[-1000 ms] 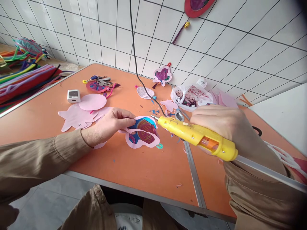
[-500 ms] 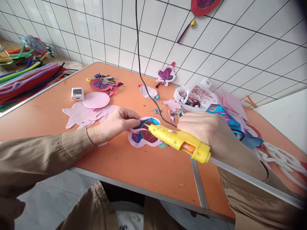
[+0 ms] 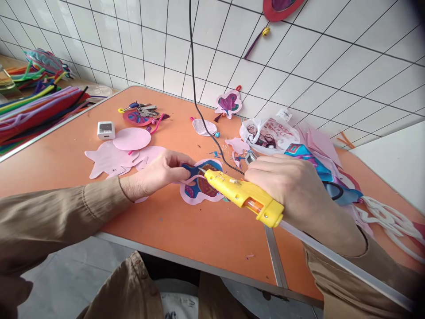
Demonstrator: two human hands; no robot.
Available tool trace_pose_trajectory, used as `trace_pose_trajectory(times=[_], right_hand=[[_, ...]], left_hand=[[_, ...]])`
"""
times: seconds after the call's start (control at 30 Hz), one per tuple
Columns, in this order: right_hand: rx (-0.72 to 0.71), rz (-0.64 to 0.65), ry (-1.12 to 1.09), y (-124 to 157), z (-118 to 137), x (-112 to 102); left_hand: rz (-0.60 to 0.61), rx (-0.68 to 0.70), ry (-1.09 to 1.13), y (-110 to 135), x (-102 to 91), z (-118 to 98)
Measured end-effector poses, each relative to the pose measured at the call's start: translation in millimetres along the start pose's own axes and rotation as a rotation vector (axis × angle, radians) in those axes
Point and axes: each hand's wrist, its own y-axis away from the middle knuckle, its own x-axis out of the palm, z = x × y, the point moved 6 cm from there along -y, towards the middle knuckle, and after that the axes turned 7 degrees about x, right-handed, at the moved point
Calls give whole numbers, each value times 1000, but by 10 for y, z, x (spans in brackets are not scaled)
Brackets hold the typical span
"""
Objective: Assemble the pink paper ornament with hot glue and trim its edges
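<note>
My right hand (image 3: 285, 184) is closed around a yellow hot glue gun (image 3: 245, 195), a long clear glue stick (image 3: 341, 261) trailing from its back end. Its nozzle points left, over a pink-edged fabric piece (image 3: 195, 195) with a blue, brown and purple pattern. With thumb and fingers pinched, my left hand (image 3: 162, 170) grips the upper left edge of that piece and lifts part of it. A pale pink strip curves across its middle. Whether the nozzle touches the fabric I cannot tell.
Pink cut-outs (image 3: 111, 157), a white charger cube (image 3: 106, 130) and keys (image 3: 147, 110) lie on the left. A black cord (image 3: 195, 97) hangs down to the table. Behind my right hand are a plastic bag (image 3: 282, 135), blue fabric (image 3: 305, 166) and white cord (image 3: 388, 217).
The glue gun has shifted slightly left, its nozzle tip now nearer my left fingers and a little higher on the fabric piece. My left hand stays in almost the same place.
</note>
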Motion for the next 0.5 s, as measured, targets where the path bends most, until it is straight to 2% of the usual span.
trace_pose_trajectory(times=[0.33, 0.5], right_hand=[[-15, 58, -20, 51, -21, -67], [13, 73, -13, 30, -44, -86]], left_hand=[[42, 51, 24, -13, -31, 29], [42, 11, 68, -17, -13, 36]])
